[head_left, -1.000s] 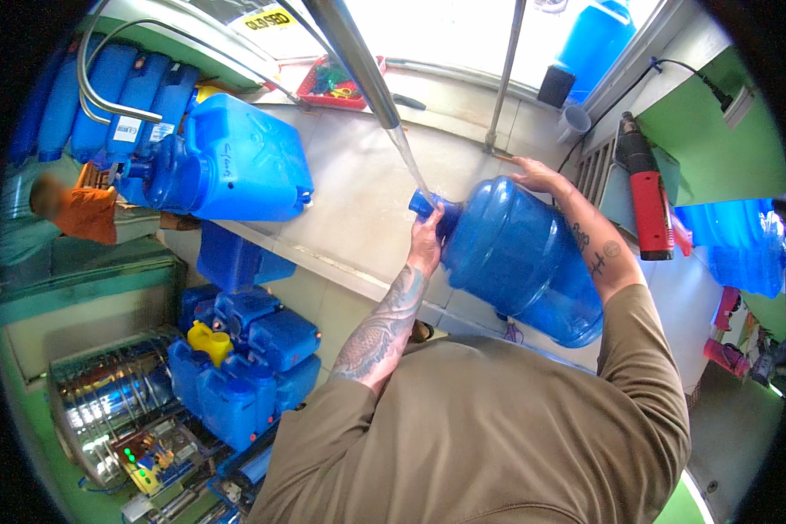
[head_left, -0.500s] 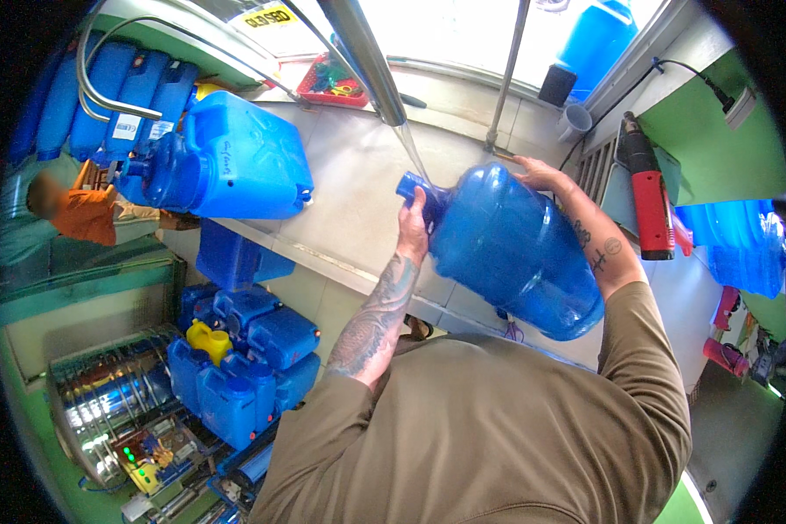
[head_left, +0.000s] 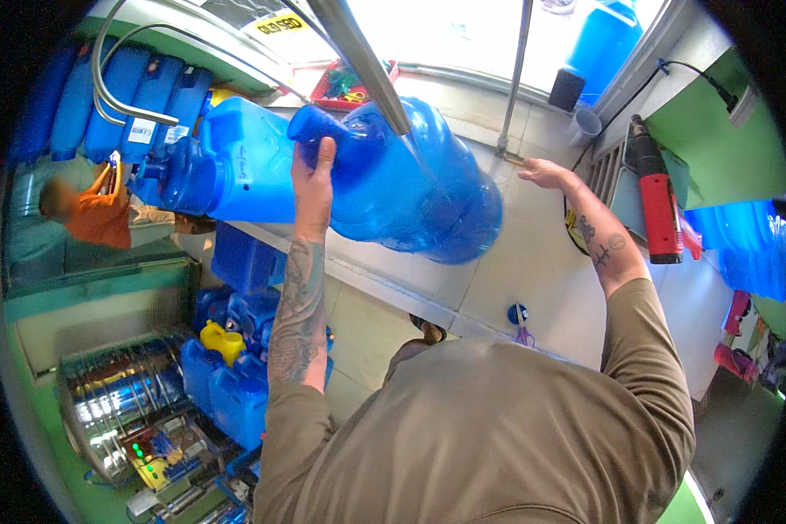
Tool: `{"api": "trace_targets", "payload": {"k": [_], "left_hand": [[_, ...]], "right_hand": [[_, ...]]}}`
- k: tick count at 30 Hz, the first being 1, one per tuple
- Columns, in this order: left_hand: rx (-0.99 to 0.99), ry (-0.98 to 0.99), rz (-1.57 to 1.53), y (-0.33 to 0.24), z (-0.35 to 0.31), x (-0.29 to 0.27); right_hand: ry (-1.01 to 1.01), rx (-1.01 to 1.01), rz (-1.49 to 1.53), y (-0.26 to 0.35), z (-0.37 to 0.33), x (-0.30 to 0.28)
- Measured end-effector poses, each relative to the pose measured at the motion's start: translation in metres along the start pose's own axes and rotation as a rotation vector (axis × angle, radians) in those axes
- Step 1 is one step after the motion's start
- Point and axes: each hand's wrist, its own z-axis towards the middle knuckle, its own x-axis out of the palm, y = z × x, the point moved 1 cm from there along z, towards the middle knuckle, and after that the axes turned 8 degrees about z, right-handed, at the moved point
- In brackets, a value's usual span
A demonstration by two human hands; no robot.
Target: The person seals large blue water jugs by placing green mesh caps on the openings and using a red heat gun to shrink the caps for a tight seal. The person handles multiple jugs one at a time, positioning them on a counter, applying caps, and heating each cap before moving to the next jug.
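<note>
A large round translucent blue water jug (head_left: pixel 402 201) lies tilted on its side over the white counter. Its neck and cap point to the left, up beside a rectangular blue container (head_left: pixel 251 166) with writing on it. My left hand (head_left: pixel 313 188) is closed around the jug's neck, thumb on top. My right hand (head_left: pixel 548 174) is stretched out with its fingers extended, its tips at a small lever at the foot of a thin metal pipe (head_left: pixel 508 113). Whether the fingertips press the lever is hard to tell. A thick metal pipe (head_left: pixel 358 61) passes in front of the jug.
Several tall blue containers (head_left: pixel 113 96) line the left. A red basket (head_left: pixel 323 90) sits behind the jug. A red-and-black heat gun (head_left: pixel 659 205) is at right. A blue cap (head_left: pixel 518 313) and purple-handled scissors (head_left: pixel 525 335) lie near the counter edge. A person in orange (head_left: pixel 100 218) is at far left.
The jug has moved left with my left hand on its neck, away from my right arm and up to the rectangular container. My right hand has stayed near the lever.
</note>
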Motion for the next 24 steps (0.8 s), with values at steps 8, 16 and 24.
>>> {"api": "trace_targets", "payload": {"k": [8, 16, 24], "left_hand": [[0.295, 0.185, 0.303, -0.020, -0.036, 0.033], [0.328, 0.205, 0.291, -0.032, -0.071, 0.071], [0.399, 0.115, 0.320, -0.036, -0.083, 0.076]], "right_hand": [[-0.043, -0.042, 0.022, -0.008, 0.004, 0.007], [-0.100, -0.145, 0.046, -0.011, 0.020, 0.009], [-0.183, -0.164, 0.041, 0.028, 0.005, -0.008]]}}
